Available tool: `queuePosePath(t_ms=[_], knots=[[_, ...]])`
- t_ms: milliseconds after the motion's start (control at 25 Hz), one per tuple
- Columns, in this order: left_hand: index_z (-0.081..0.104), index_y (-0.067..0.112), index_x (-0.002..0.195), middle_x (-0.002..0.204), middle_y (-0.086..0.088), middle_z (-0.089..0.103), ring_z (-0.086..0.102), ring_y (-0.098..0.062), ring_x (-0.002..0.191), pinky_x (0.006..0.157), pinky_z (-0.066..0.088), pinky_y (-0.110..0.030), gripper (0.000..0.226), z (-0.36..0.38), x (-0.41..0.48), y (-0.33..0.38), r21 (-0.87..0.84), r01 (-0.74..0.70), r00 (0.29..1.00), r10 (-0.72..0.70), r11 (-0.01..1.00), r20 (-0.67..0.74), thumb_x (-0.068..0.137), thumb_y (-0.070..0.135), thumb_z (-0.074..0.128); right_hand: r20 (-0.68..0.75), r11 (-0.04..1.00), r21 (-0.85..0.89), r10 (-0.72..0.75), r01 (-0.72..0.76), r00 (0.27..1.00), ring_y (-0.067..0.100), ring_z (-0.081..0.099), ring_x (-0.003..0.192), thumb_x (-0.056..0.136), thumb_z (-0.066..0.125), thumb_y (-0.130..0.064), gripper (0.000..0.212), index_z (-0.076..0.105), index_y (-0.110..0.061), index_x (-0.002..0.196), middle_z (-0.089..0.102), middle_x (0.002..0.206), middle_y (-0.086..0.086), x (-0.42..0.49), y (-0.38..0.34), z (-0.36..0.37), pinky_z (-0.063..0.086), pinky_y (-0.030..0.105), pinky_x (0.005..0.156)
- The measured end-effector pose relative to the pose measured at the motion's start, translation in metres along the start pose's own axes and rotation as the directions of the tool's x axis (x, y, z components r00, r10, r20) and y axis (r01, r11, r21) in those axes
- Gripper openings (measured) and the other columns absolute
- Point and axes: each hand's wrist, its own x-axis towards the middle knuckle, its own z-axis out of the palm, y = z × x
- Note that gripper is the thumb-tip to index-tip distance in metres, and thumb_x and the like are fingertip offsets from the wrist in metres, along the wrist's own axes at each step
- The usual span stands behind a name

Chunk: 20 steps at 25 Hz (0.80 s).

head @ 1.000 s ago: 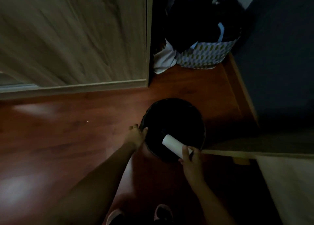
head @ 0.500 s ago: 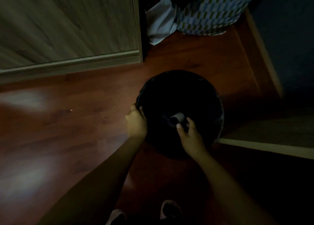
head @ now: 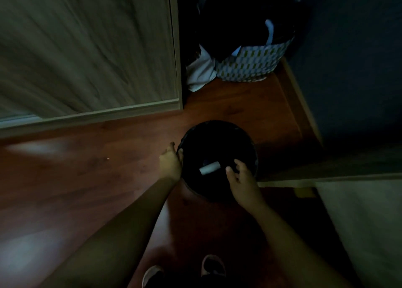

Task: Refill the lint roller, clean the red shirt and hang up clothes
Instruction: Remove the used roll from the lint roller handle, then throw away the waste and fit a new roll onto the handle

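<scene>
Now room dim: wardrobe door [head: 87, 48] ahead left, patterned laundry basket [head: 250, 68] ahead, red-brown wood floor [head: 76, 179] under you. Black bin [head: 219, 126] stands on floor in front of your feet. Empty roll core [head: 209, 168] lies inside bin, pale, long axis left-low to right-high, between your hands. Your right hand [head: 241, 179] nearer to core, fingers spread, holds nothing, just beside it. Your left hand [head: 170, 164] grips bin rim. Core seems discarded; next likely fresh refill.
</scene>
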Motion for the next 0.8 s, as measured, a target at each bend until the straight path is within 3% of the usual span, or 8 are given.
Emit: queuePosePath(t_ms=[240, 440, 560, 680, 800], knots=[[0.047, -0.003, 0.131, 0.118, -0.03, 0.06, 0.055, -0.046, 0.108, 0.083, 0.039, -0.04, 0.04, -0.121, -0.107, 0.097, 0.01, -0.128, 0.992, 0.128, 0.992, -0.005, 0.1, 0.022, 0.04, 0.01, 0.994, -0.09, -0.061, 0.062, 0.998, 0.028, 0.035, 0.135, 0.097, 0.037, -0.038, 0.055, 0.023, -0.015, 0.145, 0.029, 0.15, 0.012, -0.121, -0.118, -0.068, 0.035, 0.04, 0.107], [0.057, -0.003, 0.11, 0.102, -0.029, 0.065, 0.06, -0.046, 0.097, 0.076, 0.043, -0.04, 0.035, -0.214, -0.232, 0.163, -0.064, -0.241, 0.97, 0.239, 0.968, -0.034, 0.099, 0.026, 0.042, -0.038, 0.989, -0.058, -0.136, 0.134, 0.99, 0.027, 0.033, 0.136, 0.097, 0.04, -0.033, 0.053, 0.026, -0.011, 0.144, 0.031, 0.15, 0.013, -0.256, -0.188, -0.122, 0.03, 0.042, 0.112], [0.058, -0.002, 0.113, 0.101, -0.027, 0.066, 0.061, -0.042, 0.097, 0.076, 0.042, -0.037, 0.034, -0.24, -0.297, 0.184, -0.079, -0.305, 0.952, 0.301, 0.949, -0.061, 0.098, 0.025, 0.043, -0.103, 0.98, -0.026, -0.2, 0.199, 0.974, 0.027, 0.035, 0.135, 0.097, 0.043, -0.029, 0.052, 0.027, -0.01, 0.143, 0.035, 0.148, 0.013, -0.32, -0.197, -0.142, 0.031, 0.04, 0.111], [0.054, 0.003, 0.126, 0.115, -0.023, 0.064, 0.058, -0.038, 0.108, 0.084, 0.042, -0.033, 0.036, -0.243, -0.354, 0.199, -0.083, -0.397, 0.917, 0.394, 0.914, -0.057, 0.099, 0.024, 0.042, -0.199, 0.955, -0.08, -0.295, 0.285, 0.934, 0.021, 0.037, 0.134, 0.097, 0.044, -0.027, 0.05, 0.031, -0.01, 0.142, 0.038, 0.147, 0.011, -0.372, -0.186, -0.165, 0.025, 0.021, 0.104], [0.053, 0.006, 0.128, 0.121, -0.018, 0.063, 0.057, -0.033, 0.113, 0.088, 0.04, -0.03, 0.038, -0.226, -0.401, 0.212, -0.094, -0.448, 0.893, 0.442, 0.889, -0.078, 0.1, 0.027, 0.039, -0.239, 0.924, -0.177, -0.375, 0.34, 0.895, 0.019, 0.04, 0.131, 0.095, 0.047, -0.029, 0.051, 0.035, -0.009, 0.14, 0.043, 0.143, 0.009, -0.409, -0.158, -0.191, 0.024, 0.015, 0.098]])
